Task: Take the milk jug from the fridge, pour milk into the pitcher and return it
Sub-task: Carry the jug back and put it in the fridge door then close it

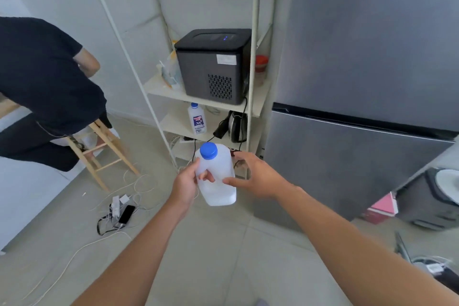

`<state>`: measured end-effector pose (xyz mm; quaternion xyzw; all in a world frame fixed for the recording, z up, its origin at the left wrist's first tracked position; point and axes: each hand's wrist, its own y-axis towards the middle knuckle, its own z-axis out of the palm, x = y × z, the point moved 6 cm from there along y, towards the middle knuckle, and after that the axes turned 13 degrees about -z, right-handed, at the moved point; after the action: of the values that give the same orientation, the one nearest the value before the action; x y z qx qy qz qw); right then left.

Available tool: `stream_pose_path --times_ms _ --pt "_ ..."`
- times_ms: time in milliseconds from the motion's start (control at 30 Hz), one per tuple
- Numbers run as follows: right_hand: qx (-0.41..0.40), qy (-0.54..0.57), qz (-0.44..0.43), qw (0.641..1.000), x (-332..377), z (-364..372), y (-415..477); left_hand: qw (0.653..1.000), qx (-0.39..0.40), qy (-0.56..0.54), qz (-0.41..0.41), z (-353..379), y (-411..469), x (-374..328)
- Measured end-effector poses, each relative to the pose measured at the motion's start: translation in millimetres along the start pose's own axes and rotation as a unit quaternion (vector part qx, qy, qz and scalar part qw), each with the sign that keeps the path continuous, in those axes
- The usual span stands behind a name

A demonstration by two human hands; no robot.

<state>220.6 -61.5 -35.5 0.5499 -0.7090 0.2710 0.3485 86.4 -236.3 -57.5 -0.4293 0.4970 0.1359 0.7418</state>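
A white plastic milk jug [218, 179] with a blue cap [208, 150] is held upright in front of me, above the floor. My left hand [190, 180] grips its handle, fingers curled through it. My right hand [253, 176] touches the jug's right side with spread, fairly straight fingers and the thumb on its front. The grey fridge [360, 82] stands at the right with both doors closed. No pitcher is in view.
A white shelf unit [252, 82] left of the fridge carries a black appliance [213, 64], a milk bottle [196, 119] and a kettle [236, 126]. A seated person [44, 82] on a wooden stool [104, 154] is at the left. Cables and a phone [126, 213] lie on the floor.
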Motion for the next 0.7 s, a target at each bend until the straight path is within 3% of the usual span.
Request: stream_pose_path --times_ms 333,700 --pt "-0.122 -0.029 0.074 0.989 -59.5 -82.3 -35.5 0.998 0.048 0.038 0.002 79.3 39.7 -18.7" --pt "-0.273 0.044 0.157 0.948 -68.1 -146.8 6.2 0.997 0.066 0.040 -0.004 79.6 83.1 -43.4"
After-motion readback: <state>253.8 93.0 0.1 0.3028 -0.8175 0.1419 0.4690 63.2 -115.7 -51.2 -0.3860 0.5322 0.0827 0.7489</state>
